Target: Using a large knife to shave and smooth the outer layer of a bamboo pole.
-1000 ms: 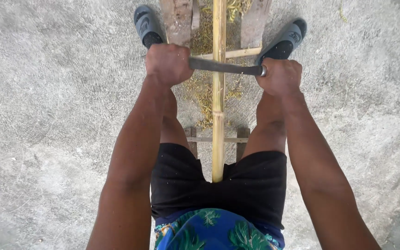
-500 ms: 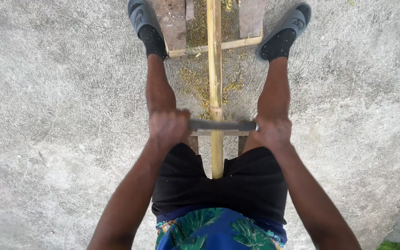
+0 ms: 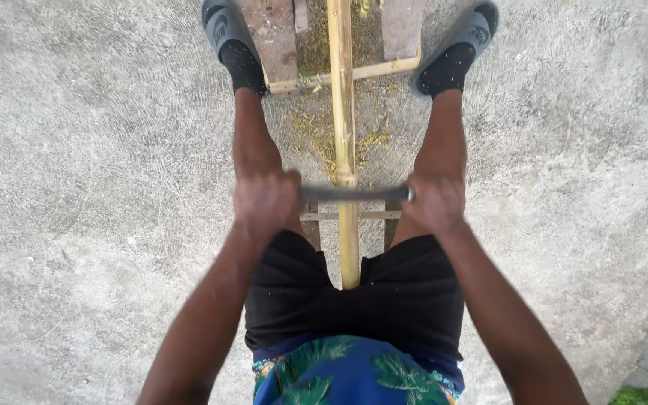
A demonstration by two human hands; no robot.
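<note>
sitting astride a low wooden bench frame [image 3: 384, 37], the person wore black shorts [image 3: 406, 300] and a blue and green leaf-print shirt [image 3: 354, 375] nearest the camera. a long yellow bamboo pole [image 3: 343, 112] ran from between the thighs straight away toward the far edge, its near end resting just at the shorts. across the pole, a little farther out, lay a dark straight metal blade [image 3: 354, 193], touching the bamboo at a node. the left hand [image 3: 265, 204] had its fingers curled shut around the blade's left end, and the right hand [image 3: 433, 204] was clenched the same way on the right end, both at the knees. beyond the blade, yellow-green bamboo shavings [image 3: 331, 131] lay scattered on the grey concrete floor [image 3: 99, 187] around the pole. farthest off, a left foot in a black sock and grey slide sandal [image 3: 226, 34] sat left of the frame, and a matching right sandal [image 3: 463, 45] sat to its right, each just beside a wooden plank.
</note>
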